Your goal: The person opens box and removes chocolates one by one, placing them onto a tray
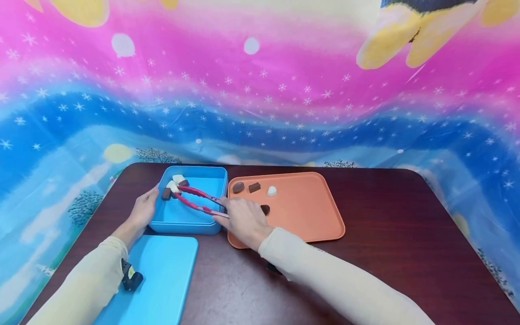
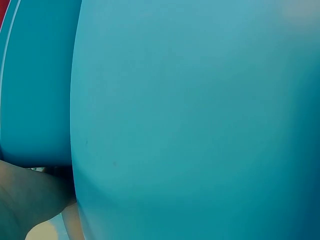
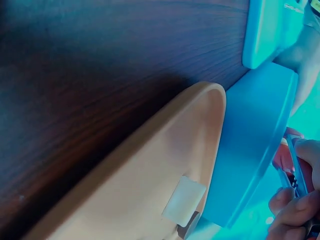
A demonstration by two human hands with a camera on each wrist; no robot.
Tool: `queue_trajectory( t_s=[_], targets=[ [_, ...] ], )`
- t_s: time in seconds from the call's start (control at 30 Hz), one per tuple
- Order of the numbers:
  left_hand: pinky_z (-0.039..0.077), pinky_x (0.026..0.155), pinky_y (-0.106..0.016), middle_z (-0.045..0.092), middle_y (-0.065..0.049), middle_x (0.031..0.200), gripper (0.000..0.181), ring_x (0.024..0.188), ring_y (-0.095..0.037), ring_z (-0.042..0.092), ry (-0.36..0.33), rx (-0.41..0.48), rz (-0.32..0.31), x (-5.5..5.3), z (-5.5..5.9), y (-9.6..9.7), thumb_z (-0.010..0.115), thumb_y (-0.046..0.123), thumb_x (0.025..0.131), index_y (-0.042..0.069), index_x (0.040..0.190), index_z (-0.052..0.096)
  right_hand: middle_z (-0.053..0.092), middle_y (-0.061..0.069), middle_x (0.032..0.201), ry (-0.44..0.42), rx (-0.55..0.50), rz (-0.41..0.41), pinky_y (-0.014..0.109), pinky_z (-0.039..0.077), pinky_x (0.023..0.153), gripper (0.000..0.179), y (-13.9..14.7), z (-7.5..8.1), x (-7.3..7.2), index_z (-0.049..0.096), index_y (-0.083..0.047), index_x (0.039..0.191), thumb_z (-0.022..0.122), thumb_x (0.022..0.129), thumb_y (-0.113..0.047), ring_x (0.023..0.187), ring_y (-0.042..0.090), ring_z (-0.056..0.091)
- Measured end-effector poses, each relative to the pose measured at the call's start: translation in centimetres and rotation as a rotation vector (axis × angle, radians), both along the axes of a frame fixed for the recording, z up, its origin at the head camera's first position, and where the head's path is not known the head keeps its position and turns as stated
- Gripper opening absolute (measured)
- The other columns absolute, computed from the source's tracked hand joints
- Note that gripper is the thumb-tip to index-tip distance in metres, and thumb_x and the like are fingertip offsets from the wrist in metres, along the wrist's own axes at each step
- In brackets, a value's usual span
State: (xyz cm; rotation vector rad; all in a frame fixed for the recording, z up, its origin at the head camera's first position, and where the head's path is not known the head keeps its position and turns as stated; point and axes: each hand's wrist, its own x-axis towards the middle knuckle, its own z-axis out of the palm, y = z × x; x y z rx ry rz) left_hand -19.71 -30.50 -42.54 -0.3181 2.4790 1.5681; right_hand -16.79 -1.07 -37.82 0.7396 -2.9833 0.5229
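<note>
at the left of the frame, the person's left hand (image 1: pixel 142 212) rests against the outer left wall of a blue box (image 1: pixel 195 229); how far its hidden fingers curl cannot be told. below it, at lower left, a blue lid (image 1: pixel 166 275) lies flat, its upper edge just beside the box's near wall, its left part under the sleeve (image 1: pixel 87 280).

inside the box, white pieces (image 1: pixel 178 178) and brown pieces (image 1: pixel 166 194) cluster in the upper left corner, while the blue floor shows from there to the right wall, leaving room around the red-tipped tongs (image 1: pixel 199 208). their tips are at the cluster; whether they pinch a piece cannot be told. the right hand (image 1: pixel 245 219), at mid-frame, has its fingers curled round the tongs' handles, over the box's right rim.

just right of the box, an orange tray (image 1: pixel 308 207) carries a dark oval piece (image 1: pixel 238 187), a brown block (image 1: pixel 254 187) and a white lump (image 1: pixel 271 191) near its upper left edge, and a dark piece (image 1: pixel 265 209) partly behind the hand. its right half is open surface. beyond its rim, dark table (image 1: pixel 386 216) stretches widely to the right edge.
</note>
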Motion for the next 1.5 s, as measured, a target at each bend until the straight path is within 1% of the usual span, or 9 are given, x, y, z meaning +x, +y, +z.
queue_trajectory(
  t_s=[0.23,0.4,0.5,0.7,0.87,1.0,1.07,1.27,1.5],
  targets=[
    [0.008,0.126,-0.065,-0.001,-0.015,0.171,0.062,0.157,-0.043,-0.001,-0.006,0.006,0.006,0.1,-0.1,-0.2,0.011,0.045,0.11,0.013,0.162,-0.001,0.051,-0.009,0.059,0.033,-0.046,0.016,0.02,0.034,0.039,0.044,0.8,-0.1,0.4,0.07,-0.021,0.128,0.07,0.093,-0.047,0.051,0.007,0.047],
    [0.007,0.126,-0.065,0.0,-0.015,0.171,0.062,0.157,-0.043,-0.001,-0.004,-0.002,0.013,0.2,-0.1,-0.3,0.011,0.045,0.11,0.013,0.162,0.0,0.051,-0.009,0.061,0.024,-0.061,0.017,0.021,0.035,0.041,0.038,1.6,-0.3,0.7,0.073,-0.02,0.12,0.071,0.093,-0.047,0.053,0.007,0.048],
    [0.007,0.126,-0.066,-0.001,-0.015,0.171,0.063,0.157,-0.043,-0.002,-0.01,0.0,0.012,0.2,0.0,-0.4,0.01,0.046,0.11,0.013,0.162,-0.001,0.053,-0.008,0.064,0.015,-0.065,0.017,0.02,0.036,0.043,0.037,2.0,-0.5,0.9,0.072,-0.02,0.119,0.071,0.093,-0.046,0.056,0.007,0.049],
    [0.006,0.126,-0.065,-0.002,-0.015,0.171,0.062,0.157,-0.043,-0.003,-0.006,0.006,-0.004,0.3,0.1,-0.3,0.01,0.046,0.11,0.014,0.162,-0.001,0.061,-0.007,0.072,0.01,-0.076,0.01,0.02,0.039,0.046,0.04,3.0,-0.6,1.3,0.071,-0.021,0.123,0.073,0.092,-0.046,0.059,0.007,0.051],
    [0.006,0.126,-0.066,-0.003,-0.014,0.171,0.062,0.157,-0.043,-0.004,-0.007,0.008,-0.005,0.4,0.0,-0.3,0.01,0.046,0.11,0.015,0.162,-0.002,0.065,-0.006,0.075,-0.026,-0.128,-0.002,0.021,0.039,0.046,0.043,3.8,-0.7,1.8,0.071,-0.022,0.126,0.073,0.092,-0.047,0.06,0.008,0.051],
    [0.006,0.126,-0.066,-0.002,-0.015,0.171,0.063,0.157,-0.043,-0.003,0.002,0.006,-0.017,0.3,0.0,-0.3,0.01,0.047,0.11,0.014,0.162,-0.002,0.074,-0.003,0.091,-0.035,-0.162,-0.031,0.021,0.041,0.049,0.048,4.6,-0.6,2.1,0.068,-0.023,0.134,0.074,0.091,-0.046,0.065,0.008,0.054],
    [0.006,0.126,-0.065,-0.002,-0.015,0.171,0.064,0.157,-0.042,-0.003,0.007,0.005,-0.018,0.3,-0.1,-0.2,0.011,0.047,0.11,0.013,0.162,-0.001,0.076,-0.001,0.095,-0.026,-0.169,-0.04,0.021,0.042,0.051,0.049,4.9,-0.5,2.3,0.067,-0.024,0.135,0.074,0.091,-0.046,0.068,0.009,0.055],
    [0.006,0.126,-0.065,-0.002,-0.015,0.171,0.063,0.158,-0.043,-0.003,0.007,0.009,-0.022,0.2,0.1,0.0,0.011,0.046,0.11,0.012,0.162,-0.002,0.072,-0.004,0.087,-0.008,-0.199,-0.059,0.021,0.041,0.053,0.049,6.2,-0.6,2.8,0.068,-0.024,0.134,0.073,0.091,-0.047,0.067,0.008,0.053],
    [0.007,0.126,-0.066,-0.002,-0.015,0.171,0.063,0.157,-0.043,-0.003,-0.001,0.009,-0.016,0.3,0.2,0.1,0.011,0.047,0.11,0.013,0.162,-0.002,0.052,-0.009,0.065,-0.002,-0.207,-0.103,0.021,0.033,0.047,0.054,7.9,-0.9,3.5,0.068,-0.02,0.135,0.075,0.089,-0.048,0.057,0.008,0.044]
  ],
)
